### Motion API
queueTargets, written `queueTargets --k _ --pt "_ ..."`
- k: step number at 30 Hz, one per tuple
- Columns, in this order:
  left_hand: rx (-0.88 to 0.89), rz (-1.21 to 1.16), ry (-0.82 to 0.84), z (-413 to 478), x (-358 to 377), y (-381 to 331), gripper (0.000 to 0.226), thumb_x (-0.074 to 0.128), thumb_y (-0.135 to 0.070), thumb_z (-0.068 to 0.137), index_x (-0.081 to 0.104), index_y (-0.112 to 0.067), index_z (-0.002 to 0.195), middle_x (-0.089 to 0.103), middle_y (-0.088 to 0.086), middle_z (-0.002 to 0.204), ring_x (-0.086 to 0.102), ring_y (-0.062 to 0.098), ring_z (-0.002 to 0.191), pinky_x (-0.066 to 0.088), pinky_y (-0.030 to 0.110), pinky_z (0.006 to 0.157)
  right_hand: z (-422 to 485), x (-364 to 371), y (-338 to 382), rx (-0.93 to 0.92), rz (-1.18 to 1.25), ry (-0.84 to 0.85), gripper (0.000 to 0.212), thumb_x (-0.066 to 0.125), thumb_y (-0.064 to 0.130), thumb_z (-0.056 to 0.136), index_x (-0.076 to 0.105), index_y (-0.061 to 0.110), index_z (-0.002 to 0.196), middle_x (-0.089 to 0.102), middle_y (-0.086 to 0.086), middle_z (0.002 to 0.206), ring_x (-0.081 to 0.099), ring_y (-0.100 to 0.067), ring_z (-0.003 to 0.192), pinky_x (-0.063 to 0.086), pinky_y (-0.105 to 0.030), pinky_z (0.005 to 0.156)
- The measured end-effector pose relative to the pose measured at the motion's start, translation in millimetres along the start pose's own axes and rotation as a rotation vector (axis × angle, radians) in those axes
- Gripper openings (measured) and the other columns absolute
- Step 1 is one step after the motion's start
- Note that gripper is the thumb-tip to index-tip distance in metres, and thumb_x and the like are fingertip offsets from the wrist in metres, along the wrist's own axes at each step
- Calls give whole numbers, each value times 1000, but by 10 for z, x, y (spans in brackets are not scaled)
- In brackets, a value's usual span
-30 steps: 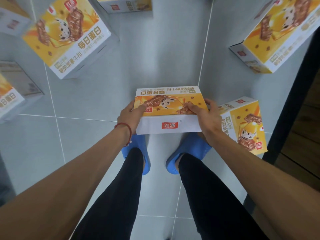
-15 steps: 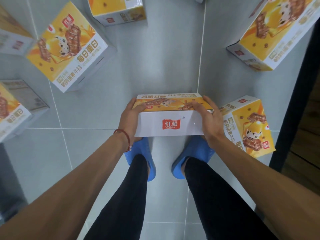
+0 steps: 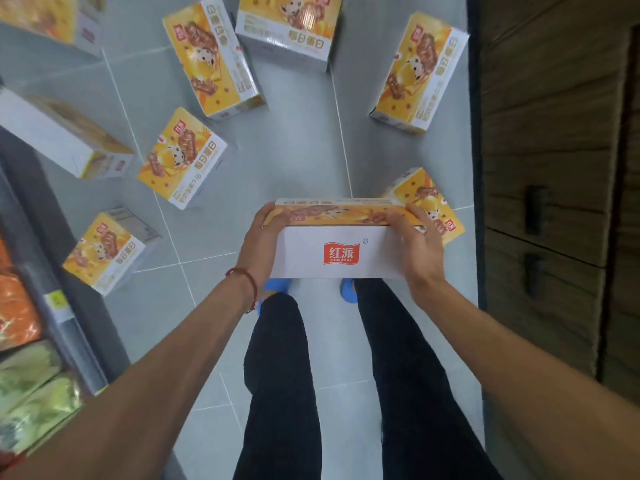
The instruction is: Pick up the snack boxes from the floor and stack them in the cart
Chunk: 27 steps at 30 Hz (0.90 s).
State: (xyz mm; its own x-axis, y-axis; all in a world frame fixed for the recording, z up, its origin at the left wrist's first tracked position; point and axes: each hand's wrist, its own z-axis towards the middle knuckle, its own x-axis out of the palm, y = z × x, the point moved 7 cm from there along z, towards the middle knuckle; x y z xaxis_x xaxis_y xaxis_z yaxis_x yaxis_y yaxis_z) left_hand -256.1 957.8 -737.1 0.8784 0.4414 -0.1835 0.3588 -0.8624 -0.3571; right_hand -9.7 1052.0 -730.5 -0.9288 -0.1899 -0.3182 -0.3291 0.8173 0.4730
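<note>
I hold a yellow-and-white snack box (image 3: 341,251) in front of my legs, its white side with a red logo facing me. My left hand (image 3: 261,244) grips its left end and my right hand (image 3: 417,244) grips its right end. Several more snack boxes lie on the grey tiled floor: one just behind the held box at the right (image 3: 440,199), one at mid left (image 3: 181,157), one nearer at the left (image 3: 105,252), and others farther ahead (image 3: 211,57) (image 3: 420,69). No cart is in view.
A store shelf (image 3: 69,306) with orange and green packets runs along the left edge. A dark wooden cabinet (image 3: 554,168) with handles lines the right side. My feet in blue slippers (image 3: 277,289) stand on the floor below the box.
The box has risen from the floor and tipped its white side toward me. My view has lifted, showing more boxes ahead, the shelf at left and the cabinet at right.
</note>
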Motion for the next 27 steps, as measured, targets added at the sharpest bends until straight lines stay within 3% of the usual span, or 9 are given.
queueTargets --k 5,9,12,14,17,19,22,24,27 --pt "84 144 134 -794 -98 -265 57 59 -61 77 49 -46 131 64 -6 119 61 16 104 50 41 92 -815 -316 47 -8 93 -40 62 70 58 85 55 36 141 62 5 134 62 -14 115 52 -43 102" --pt "197 333 203 -1285 -271 -485 83 63 -77 61 48 -46 137 62 -4 130 62 17 113 50 46 103 -1513 -438 -36 9 269 -97 42 71 43 95 56 32 133 67 -1 130 69 -18 109 57 -39 96" --pt "286 489 241 -1629 -383 -642 89 63 -82 57 48 -48 138 61 -4 133 61 19 118 48 48 106 -2010 -472 -131 -1 374 -105 50 76 49 87 59 30 130 72 -1 123 74 -22 105 59 -49 97" --pt "340 594 265 -1873 -437 -733 87 59 -85 60 46 -50 139 60 -5 134 58 19 120 48 46 106 -2324 -495 -218 5 408 -125 46 77 54 83 60 39 122 72 2 121 73 -23 107 57 -52 100" --pt "438 748 286 -2233 -472 -829 64 57 -72 85 45 -45 141 60 -5 128 56 19 114 48 37 96 -2743 -526 -384 5 462 -172 35 76 51 88 57 47 116 71 6 120 71 -21 109 59 -46 95" --pt "494 820 307 -2454 -467 -856 53 54 -62 94 46 -41 142 60 -4 123 58 20 111 45 31 86 -3029 -572 -468 -6 484 -224 44 74 52 88 55 44 127 70 7 120 70 -19 108 61 -38 89" --pt "563 912 358 -2821 -387 -827 49 52 -58 97 48 -38 142 61 -3 121 58 20 109 43 22 76 -3430 -656 -703 17 586 -310 68 77 63 78 54 42 138 70 7 122 69 -18 108 60 -45 94" --pt "599 980 383 -3057 -317 -749 50 51 -60 97 49 -38 141 61 -3 121 58 19 108 42 23 77 -3724 -734 -866 38 668 -376 64 79 60 77 57 42 134 70 9 120 68 -18 109 58 -48 99" --pt "652 1077 430 -3413 -183 -548 59 51 -74 87 52 -42 136 63 -2 121 60 22 109 48 33 90 -4123 -843 -1187 52 755 -458 50 77 68 69 62 55 115 67 19 115 66 -15 111 55 -45 102"
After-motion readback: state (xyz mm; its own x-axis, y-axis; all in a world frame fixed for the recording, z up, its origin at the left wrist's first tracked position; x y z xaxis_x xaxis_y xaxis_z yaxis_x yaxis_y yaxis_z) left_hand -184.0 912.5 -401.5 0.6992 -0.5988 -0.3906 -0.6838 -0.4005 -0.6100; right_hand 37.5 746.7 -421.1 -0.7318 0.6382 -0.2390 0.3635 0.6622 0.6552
